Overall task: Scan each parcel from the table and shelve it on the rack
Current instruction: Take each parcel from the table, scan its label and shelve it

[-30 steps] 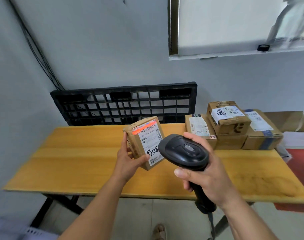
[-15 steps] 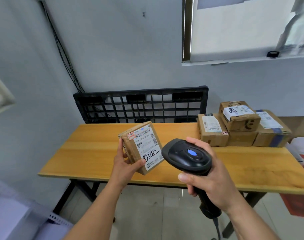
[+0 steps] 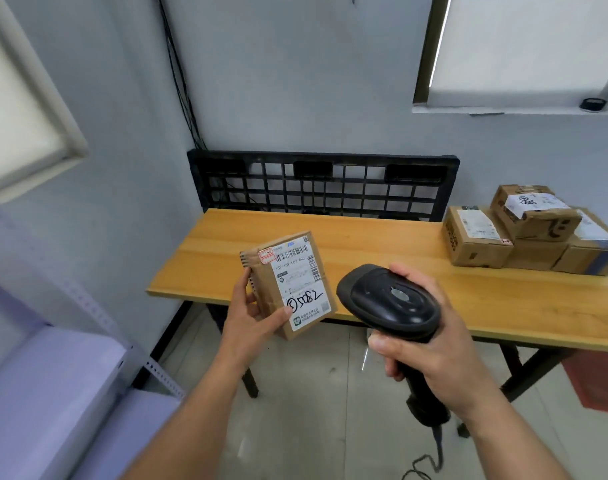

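Observation:
My left hand (image 3: 252,318) grips a small brown parcel (image 3: 288,284) by its lower left corner, its white label with a barcode and handwritten number facing me. My right hand (image 3: 430,344) grips a black handheld barcode scanner (image 3: 387,301) by the handle, its head pointing toward the parcel, a little to the right of it. Both are held in the air in front of the wooden table (image 3: 365,251). Several more brown parcels (image 3: 527,233) are stacked at the table's far right. A white metal rack (image 3: 53,358) shows at the lower left.
A black plastic pallet (image 3: 323,185) leans against the wall behind the table. Cables run down the wall corner. The scanner's cord (image 3: 430,459) hangs to the tiled floor. A red object (image 3: 597,382) sits under the table's right end.
The view has swung left, bringing the rack into sight. The scanner's red line on the label and its blue light have gone out. Both hands keep their holds.

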`<act>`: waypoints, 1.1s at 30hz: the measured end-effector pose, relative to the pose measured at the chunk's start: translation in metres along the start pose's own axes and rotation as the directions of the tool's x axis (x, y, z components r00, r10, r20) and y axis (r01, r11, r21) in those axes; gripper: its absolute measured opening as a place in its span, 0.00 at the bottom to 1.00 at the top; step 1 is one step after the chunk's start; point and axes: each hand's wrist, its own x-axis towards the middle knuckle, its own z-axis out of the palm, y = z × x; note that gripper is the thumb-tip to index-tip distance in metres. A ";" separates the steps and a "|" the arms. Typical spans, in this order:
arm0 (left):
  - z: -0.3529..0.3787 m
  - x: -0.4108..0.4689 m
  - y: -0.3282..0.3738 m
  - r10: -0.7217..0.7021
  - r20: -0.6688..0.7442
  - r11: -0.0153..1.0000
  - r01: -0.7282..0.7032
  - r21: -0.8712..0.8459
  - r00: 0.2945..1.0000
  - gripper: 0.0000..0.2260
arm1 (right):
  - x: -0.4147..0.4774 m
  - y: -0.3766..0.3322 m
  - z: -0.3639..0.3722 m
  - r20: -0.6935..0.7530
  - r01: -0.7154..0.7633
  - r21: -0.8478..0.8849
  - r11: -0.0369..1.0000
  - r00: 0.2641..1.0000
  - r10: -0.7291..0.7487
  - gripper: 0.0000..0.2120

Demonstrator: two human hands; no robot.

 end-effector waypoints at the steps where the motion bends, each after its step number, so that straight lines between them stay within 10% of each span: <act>1: -0.012 -0.006 -0.004 -0.002 -0.008 1.000 0.002 -0.009 1.000 0.44 | -0.003 0.000 0.011 0.007 -0.004 -0.010 1.000 1.000 0.004 0.38; 14: -0.108 -0.111 0.005 0.025 -0.302 0.994 -0.056 -0.095 0.953 0.40 | -0.030 -0.025 0.089 0.328 0.108 -0.004 0.994 0.939 -0.100 0.39; 33: -0.187 -0.310 0.029 0.120 -0.760 0.991 -0.029 0.133 0.639 0.35 | -0.091 -0.051 0.171 0.709 0.091 0.242 0.966 0.663 -0.240 0.39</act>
